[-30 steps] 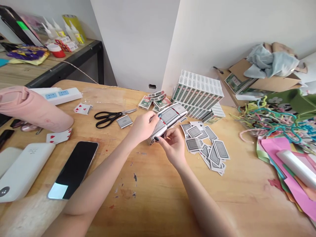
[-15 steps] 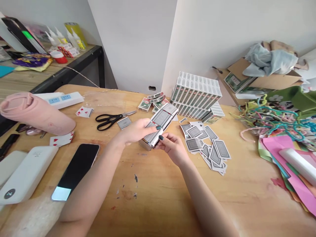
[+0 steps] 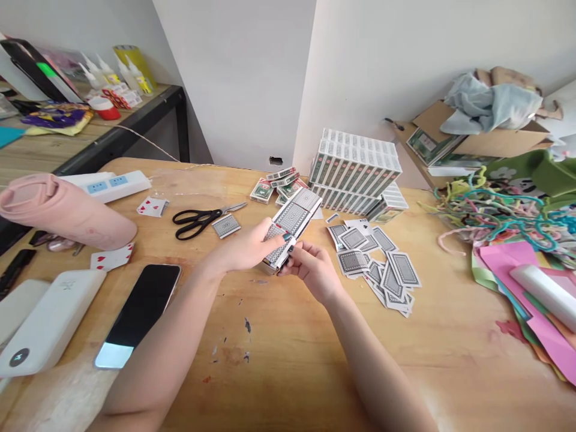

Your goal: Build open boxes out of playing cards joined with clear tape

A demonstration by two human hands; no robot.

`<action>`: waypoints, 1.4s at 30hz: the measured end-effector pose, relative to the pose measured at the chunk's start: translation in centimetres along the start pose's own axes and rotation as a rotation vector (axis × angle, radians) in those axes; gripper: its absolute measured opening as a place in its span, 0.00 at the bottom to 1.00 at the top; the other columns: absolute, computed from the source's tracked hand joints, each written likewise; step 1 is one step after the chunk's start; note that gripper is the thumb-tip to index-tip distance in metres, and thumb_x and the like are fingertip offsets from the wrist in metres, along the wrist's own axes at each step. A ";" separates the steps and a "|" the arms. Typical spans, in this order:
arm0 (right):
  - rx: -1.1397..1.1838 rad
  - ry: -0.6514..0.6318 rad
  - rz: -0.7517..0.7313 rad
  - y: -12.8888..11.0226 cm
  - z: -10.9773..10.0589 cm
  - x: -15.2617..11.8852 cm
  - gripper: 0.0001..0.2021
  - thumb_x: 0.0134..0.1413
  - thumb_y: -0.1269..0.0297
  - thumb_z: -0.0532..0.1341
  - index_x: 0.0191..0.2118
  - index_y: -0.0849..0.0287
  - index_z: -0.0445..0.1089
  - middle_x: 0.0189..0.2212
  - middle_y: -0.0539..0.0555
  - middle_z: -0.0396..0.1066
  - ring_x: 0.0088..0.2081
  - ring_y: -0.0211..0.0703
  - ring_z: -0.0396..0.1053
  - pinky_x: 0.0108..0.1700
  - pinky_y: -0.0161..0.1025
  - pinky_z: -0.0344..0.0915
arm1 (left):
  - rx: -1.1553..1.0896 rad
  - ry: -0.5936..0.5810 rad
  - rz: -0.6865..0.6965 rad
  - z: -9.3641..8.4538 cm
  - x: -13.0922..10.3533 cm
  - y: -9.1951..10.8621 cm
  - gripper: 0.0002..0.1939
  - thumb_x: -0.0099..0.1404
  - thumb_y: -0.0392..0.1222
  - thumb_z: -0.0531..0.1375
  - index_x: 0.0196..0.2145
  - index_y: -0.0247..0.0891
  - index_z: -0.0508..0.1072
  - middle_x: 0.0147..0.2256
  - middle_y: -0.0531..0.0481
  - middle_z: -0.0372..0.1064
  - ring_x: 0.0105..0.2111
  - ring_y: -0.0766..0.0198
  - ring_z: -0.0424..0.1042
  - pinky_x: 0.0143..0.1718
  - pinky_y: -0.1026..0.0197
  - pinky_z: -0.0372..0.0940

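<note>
A long box-like piece covered in grey-patterned playing cards (image 3: 294, 213) slants across the middle of the table. My left hand (image 3: 247, 243) lies over its near left part, thumb pressed on top, fingers mostly hidden behind it. At the near right edge my right hand (image 3: 312, 267) pinches, thumb against curled fingers; a small white-edged bit shows by the thumb. Loose playing cards (image 3: 391, 276), mostly face down, spread to the right. Left of the piece lie a single card (image 3: 226, 225) and black-handled scissors (image 3: 198, 222), partly open.
Stacked card boxes (image 3: 355, 162) stand at the back, with a few loose card packs (image 3: 262, 191) beside them. A phone (image 3: 139, 312), power bank (image 3: 54, 318) and pink tumbler (image 3: 72, 210) lie left. Coloured paper (image 3: 508, 276) and pipe cleaners (image 3: 499, 210) fill the right.
My left hand has slid slightly over the near end of the card-covered piece. The right hand keeps its pinch at the edge. The whole view has shifted a little.
</note>
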State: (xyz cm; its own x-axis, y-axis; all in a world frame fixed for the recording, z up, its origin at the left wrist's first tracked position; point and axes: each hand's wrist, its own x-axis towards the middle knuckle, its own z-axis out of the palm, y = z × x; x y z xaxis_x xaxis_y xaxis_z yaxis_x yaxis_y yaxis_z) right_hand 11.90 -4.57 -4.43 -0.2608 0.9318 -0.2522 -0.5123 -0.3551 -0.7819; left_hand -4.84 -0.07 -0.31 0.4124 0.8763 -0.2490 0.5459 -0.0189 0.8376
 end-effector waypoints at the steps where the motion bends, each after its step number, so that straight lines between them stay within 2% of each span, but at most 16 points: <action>1: -0.001 -0.028 0.011 -0.1 -0.1 -0.1 0.13 0.44 0.59 0.69 0.24 0.61 0.67 0.19 0.49 0.72 0.23 0.37 0.73 0.33 0.37 0.73 | -0.006 -0.001 0.006 0.0 0.0 0.0 0.16 0.61 0.56 0.54 0.36 0.41 0.66 0.32 0.51 0.72 0.32 0.59 0.70 0.28 0.63 0.61; 5: -0.029 -0.109 0.074 -0.6 -0.4 -0.2 0.13 0.44 0.58 0.69 0.28 0.61 0.68 0.23 0.52 0.75 0.27 0.42 0.75 0.36 0.41 0.73 | -0.035 0.004 0.027 0.0 0.1 -0.2 0.15 0.61 0.55 0.54 0.37 0.41 0.67 0.35 0.51 0.73 0.34 0.59 0.71 0.29 0.63 0.62; 12: -0.097 -0.077 0.062 -1.4 -0.6 -0.3 0.14 0.44 0.58 0.69 0.27 0.62 0.68 0.21 0.50 0.73 0.24 0.40 0.74 0.34 0.41 0.74 | 0.022 0.043 0.048 0.6 -0.2 -0.3 0.14 0.60 0.55 0.56 0.36 0.42 0.67 0.33 0.50 0.74 0.31 0.58 0.71 0.27 0.62 0.61; 16: -0.105 -0.191 0.088 -2.0 -1.0 -0.6 0.14 0.44 0.58 0.70 0.32 0.62 0.69 0.27 0.52 0.75 0.32 0.44 0.77 0.41 0.45 0.73 | -0.019 0.023 0.045 0.5 -0.2 0.1 0.14 0.61 0.53 0.55 0.37 0.42 0.67 0.35 0.50 0.74 0.33 0.58 0.72 0.29 0.62 0.63; 18: -0.152 -0.230 0.106 -1.9 -1.0 -0.4 0.15 0.43 0.57 0.70 0.32 0.62 0.70 0.28 0.54 0.76 0.33 0.45 0.77 0.41 0.46 0.73 | -0.056 0.003 0.046 0.2 -0.1 0.2 0.13 0.61 0.52 0.55 0.38 0.41 0.67 0.36 0.50 0.74 0.36 0.58 0.72 0.32 0.62 0.64; 21: -0.264 -0.166 0.087 -1.0 -0.8 0.1 0.16 0.40 0.55 0.70 0.26 0.63 0.69 0.23 0.54 0.76 0.27 0.42 0.76 0.32 0.39 0.73 | -0.082 -0.014 0.042 0.0 0.1 0.0 0.14 0.61 0.52 0.55 0.39 0.41 0.67 0.36 0.50 0.73 0.37 0.58 0.72 0.33 0.62 0.64; 24: -0.267 -0.078 0.019 0.3 -0.4 0.6 0.17 0.39 0.54 0.70 0.22 0.62 0.68 0.19 0.52 0.74 0.21 0.39 0.73 0.24 0.33 0.69 | -0.062 -0.001 0.046 0.2 0.1 -0.3 0.14 0.61 0.52 0.54 0.39 0.41 0.67 0.36 0.51 0.73 0.36 0.59 0.72 0.32 0.63 0.63; 30: -0.168 -0.021 -0.043 1.1 0.1 0.6 0.15 0.38 0.56 0.71 0.19 0.60 0.67 0.16 0.50 0.72 0.19 0.40 0.71 0.23 0.35 0.68 | -0.017 0.065 0.039 0.8 -0.3 0.1 0.12 0.61 0.50 0.55 0.37 0.41 0.66 0.35 0.52 0.72 0.35 0.60 0.70 0.31 0.63 0.62; 33: -0.227 -0.062 -0.072 0.3 0.0 0.2 0.16 0.39 0.56 0.70 0.19 0.59 0.64 0.16 0.49 0.71 0.20 0.39 0.70 0.23 0.35 0.66 | -0.046 0.130 0.060 1.4 -0.2 0.4 0.13 0.62 0.50 0.55 0.40 0.39 0.66 0.38 0.50 0.72 0.36 0.60 0.70 0.33 0.62 0.62; 35: -0.322 -0.054 -0.154 -0.5 -0.3 -0.2 0.16 0.43 0.55 0.68 0.21 0.58 0.63 0.15 0.47 0.68 0.18 0.36 0.65 0.21 0.33 0.61 | -0.129 0.192 0.120 2.1 0.0 0.4 0.17 0.63 0.51 0.54 0.45 0.38 0.66 0.40 0.47 0.72 0.39 0.59 0.70 0.37 0.60 0.63; 37: -0.451 0.065 -0.312 -1.6 -0.8 -0.3 0.14 0.48 0.55 0.65 0.23 0.58 0.63 0.15 0.45 0.62 0.17 0.33 0.59 0.20 0.32 0.55 | -0.248 0.312 0.184 3.1 0.0 0.3 0.20 0.65 0.51 0.53 0.50 0.37 0.65 0.44 0.45 0.71 0.42 0.59 0.70 0.41 0.60 0.64; 39: -0.582 0.271 -0.512 -2.8 -1.5 0.1 0.12 0.50 0.56 0.63 0.25 0.57 0.63 0.18 0.44 0.59 0.20 0.32 0.56 0.23 0.33 0.55 | -0.330 0.512 0.194 4.4 -0.3 0.0 0.21 0.66 0.50 0.52 0.52 0.37 0.65 0.43 0.45 0.72 0.41 0.61 0.70 0.41 0.61 0.64; 40: -0.641 0.362 -0.591 -3.4 -1.8 0.5 0.11 0.51 0.57 0.63 0.26 0.57 0.64 0.21 0.46 0.61 0.22 0.33 0.58 0.25 0.33 0.57 | -0.338 0.615 0.180 5.0 -0.6 -0.2 0.20 0.66 0.50 0.51 0.51 0.37 0.67 0.40 0.45 0.73 0.38 0.62 0.71 0.38 0.62 0.64; 42: -0.731 0.433 -0.696 -4.5 -2.4 1.6 0.08 0.51 0.58 0.62 0.32 0.56 0.66 0.32 0.51 0.66 0.31 0.38 0.65 0.32 0.37 0.63 | -0.304 0.750 0.170 6.0 -1.1 -0.5 0.19 0.67 0.51 0.49 0.44 0.38 0.72 0.33 0.47 0.73 0.31 0.63 0.69 0.31 0.63 0.63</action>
State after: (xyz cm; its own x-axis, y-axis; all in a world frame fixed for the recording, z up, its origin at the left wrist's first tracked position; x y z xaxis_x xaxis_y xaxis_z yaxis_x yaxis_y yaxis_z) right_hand 15.74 -1.34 -2.71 0.2801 0.9092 0.3082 0.2103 0.2551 -0.9438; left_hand -1.20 -3.95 -3.35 -0.1838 0.9637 0.1936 0.2542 -0.1436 0.9564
